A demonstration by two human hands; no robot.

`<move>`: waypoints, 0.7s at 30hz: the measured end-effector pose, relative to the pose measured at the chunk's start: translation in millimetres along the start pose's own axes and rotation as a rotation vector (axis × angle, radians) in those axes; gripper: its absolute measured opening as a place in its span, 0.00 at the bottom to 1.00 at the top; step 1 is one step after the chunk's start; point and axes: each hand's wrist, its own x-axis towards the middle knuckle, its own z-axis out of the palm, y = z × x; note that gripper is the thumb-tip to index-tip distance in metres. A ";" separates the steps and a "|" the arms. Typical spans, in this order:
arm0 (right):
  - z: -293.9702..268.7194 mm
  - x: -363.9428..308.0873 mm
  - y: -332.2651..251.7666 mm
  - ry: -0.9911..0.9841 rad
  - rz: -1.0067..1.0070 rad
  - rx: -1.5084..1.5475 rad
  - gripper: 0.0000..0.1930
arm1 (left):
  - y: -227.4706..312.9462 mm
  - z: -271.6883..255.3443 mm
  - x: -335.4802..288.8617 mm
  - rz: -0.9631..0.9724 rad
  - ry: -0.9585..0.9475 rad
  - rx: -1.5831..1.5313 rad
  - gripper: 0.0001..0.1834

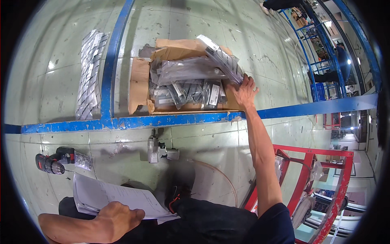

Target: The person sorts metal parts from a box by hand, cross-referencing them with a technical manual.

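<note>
My left hand (pixel 118 221) is closed at the near edge of a stack of printed papers (pixel 118 193) over my lap. With my arm stretched forward, my right hand (pixel 245 94) has the near end of a long plastic-wrapped package (pixel 222 60) between thumb and fingers, the other fingers spread. This package slants across the right side of an open cardboard box (pixel 139 83). Inside the box lie several clear plastic bags (pixel 187 70) of dark parts, some with white labels.
A blue metal frame (pixel 174 120) runs between me and the box. A cordless drill (pixel 50 164), a small parts bag (pixel 83 161) and an impact wrench (pixel 154 150) lie on the floor. Long wrapped strips (pixel 89 75) are at left, a red metal rack (pixel 343 175) at right. People stand far right.
</note>
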 end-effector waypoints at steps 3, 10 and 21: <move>8.0 -1.3 -6.2 -0.019 0.090 0.142 0.43 | 1.8 -10.4 4.8 -0.046 -0.141 0.008 0.21; -7.4 0.5 -12.0 0.022 0.021 0.089 0.44 | -4.3 1.4 8.3 -0.028 -0.098 0.085 0.16; -68.4 20.6 -127.7 -0.093 -0.675 0.734 0.26 | -14.2 -1.4 15.3 -0.024 -0.100 0.026 0.20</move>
